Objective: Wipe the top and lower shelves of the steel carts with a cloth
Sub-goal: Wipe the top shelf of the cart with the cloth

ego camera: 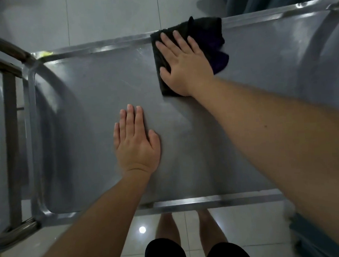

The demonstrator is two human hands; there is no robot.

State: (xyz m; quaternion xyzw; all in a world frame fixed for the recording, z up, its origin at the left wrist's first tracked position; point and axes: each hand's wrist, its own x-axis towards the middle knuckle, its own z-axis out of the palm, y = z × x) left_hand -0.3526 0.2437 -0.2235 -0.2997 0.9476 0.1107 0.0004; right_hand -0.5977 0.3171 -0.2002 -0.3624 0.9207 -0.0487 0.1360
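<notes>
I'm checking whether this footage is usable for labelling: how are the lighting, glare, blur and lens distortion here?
Head view: dim, even light; bright glare streaks on the cart's top shelf rim and a lamp reflection on the floor tile; wide-angle lens bows the cart's edges; the cloth under the right hand is slightly blurred at its right edge; the left hand is sharp.

head | looks steeply down, close above the cart top shelf (97, 104); wide-angle; single view

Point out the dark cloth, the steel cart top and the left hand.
dark cloth (218, 48), head view, bare right part.
steel cart top shelf (90, 116), head view, bare surface.
left hand (136, 143), head view, back.
</notes>
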